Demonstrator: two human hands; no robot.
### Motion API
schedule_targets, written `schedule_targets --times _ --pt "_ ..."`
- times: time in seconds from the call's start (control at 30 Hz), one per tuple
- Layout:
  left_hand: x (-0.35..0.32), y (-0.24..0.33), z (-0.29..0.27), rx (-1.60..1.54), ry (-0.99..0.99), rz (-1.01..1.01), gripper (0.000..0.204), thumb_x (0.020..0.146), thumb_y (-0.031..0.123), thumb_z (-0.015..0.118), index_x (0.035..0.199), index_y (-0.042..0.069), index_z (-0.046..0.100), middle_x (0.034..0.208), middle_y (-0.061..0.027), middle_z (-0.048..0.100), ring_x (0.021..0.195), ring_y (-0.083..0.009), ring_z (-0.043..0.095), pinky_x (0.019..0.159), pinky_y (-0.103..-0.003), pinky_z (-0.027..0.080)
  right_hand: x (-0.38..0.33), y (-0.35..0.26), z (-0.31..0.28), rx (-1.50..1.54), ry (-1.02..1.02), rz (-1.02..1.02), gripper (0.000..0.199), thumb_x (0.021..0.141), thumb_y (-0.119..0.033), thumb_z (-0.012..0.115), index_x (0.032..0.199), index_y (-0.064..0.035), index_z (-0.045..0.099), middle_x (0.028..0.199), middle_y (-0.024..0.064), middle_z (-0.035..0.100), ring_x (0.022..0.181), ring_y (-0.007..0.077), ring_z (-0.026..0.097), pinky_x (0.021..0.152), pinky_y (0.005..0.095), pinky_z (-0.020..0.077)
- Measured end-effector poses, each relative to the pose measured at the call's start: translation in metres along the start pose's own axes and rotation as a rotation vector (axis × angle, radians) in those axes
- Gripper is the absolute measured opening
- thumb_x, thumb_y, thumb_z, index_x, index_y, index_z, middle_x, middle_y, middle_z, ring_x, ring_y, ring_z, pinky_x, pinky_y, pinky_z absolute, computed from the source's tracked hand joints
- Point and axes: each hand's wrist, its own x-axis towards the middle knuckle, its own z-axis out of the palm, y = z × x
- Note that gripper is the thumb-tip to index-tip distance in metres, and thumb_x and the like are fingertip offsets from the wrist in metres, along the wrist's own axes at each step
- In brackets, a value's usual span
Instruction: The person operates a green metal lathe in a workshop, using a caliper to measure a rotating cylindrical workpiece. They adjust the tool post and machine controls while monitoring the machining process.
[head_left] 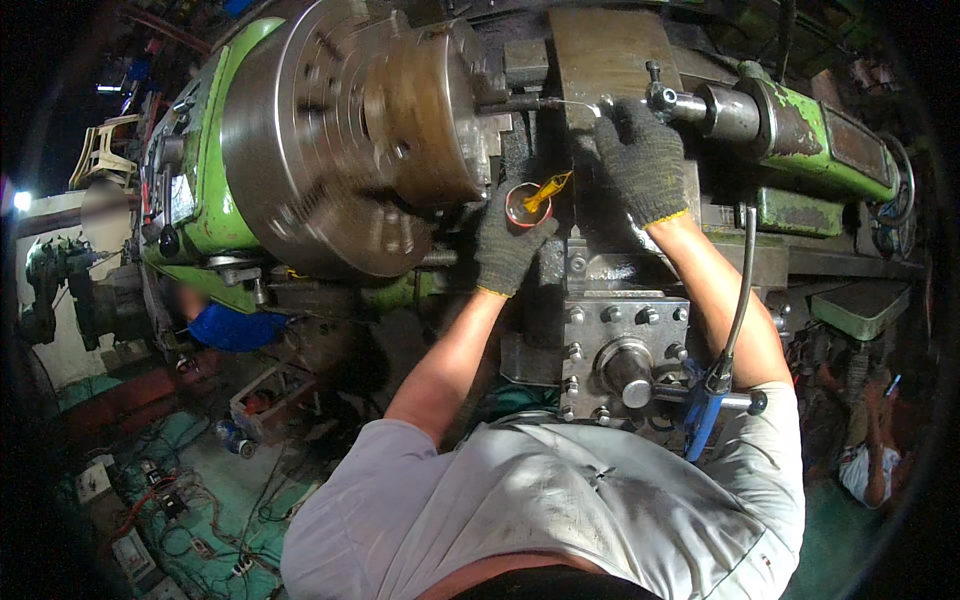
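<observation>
I lean over a large green lathe. My left hand (pixel 505 245), in a dark knit glove, holds a small round red tin (pixel 524 204) with a yellow-handled brush in it, just below the big steel chuck (pixel 345 130). My right hand (pixel 640 160), gloved the same way, is closed on a thin metal rod or tool (pixel 560 103) that reaches toward the workpiece at the chuck's face. The chuck looks blurred, as if turning.
The tailstock (pixel 790 125) lies right of my right hand. The grey carriage block (pixel 625 355) with bolts and a blue-handled lever (pixel 705 410) is close to my chest. Another person in blue (pixel 235 325) crouches at left; one more sits at the right edge (pixel 870 440). Cables litter the floor.
</observation>
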Motion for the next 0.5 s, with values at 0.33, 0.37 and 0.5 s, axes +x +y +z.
schedule_targets --times 0.33,0.37,0.5 --pt "0.023 0.024 0.010 -0.009 -0.006 0.129 0.062 0.075 0.018 0.091 0.129 0.008 0.062 0.118 -0.0087 0.070 0.110 -0.0207 0.067 0.095 -0.037 0.054 -0.021 0.009 -0.047 0.252 0.135 0.044 0.026 0.094 -0.014 0.075 0.116 -0.0015 0.071 0.097 0.0096 0.076 0.085 0.0091 0.066 0.079 0.0296 0.0551" --pt "0.027 0.026 0.010 -0.005 -0.019 0.136 0.061 0.075 0.018 0.090 0.128 0.009 0.063 0.118 -0.0089 0.070 0.110 -0.0212 0.067 0.095 -0.037 0.054 -0.024 0.008 -0.055 0.293 0.102 0.018 0.027 0.094 -0.013 0.076 0.118 -0.0017 0.071 0.099 0.0081 0.076 0.087 0.0079 0.065 0.080 0.0288 0.0548" --pt "0.042 0.022 0.015 0.013 -0.089 0.212 0.057 0.075 0.022 0.089 0.126 0.011 0.065 0.117 -0.0108 0.071 0.106 -0.0262 0.070 0.093 -0.037 0.055 -0.028 -0.001 -0.081 -0.009 -0.085 -0.369 0.030 0.090 -0.009 0.076 0.119 -0.0043 0.072 0.105 0.0164 0.075 0.090 0.0258 0.075 0.081 0.0347 0.0584"
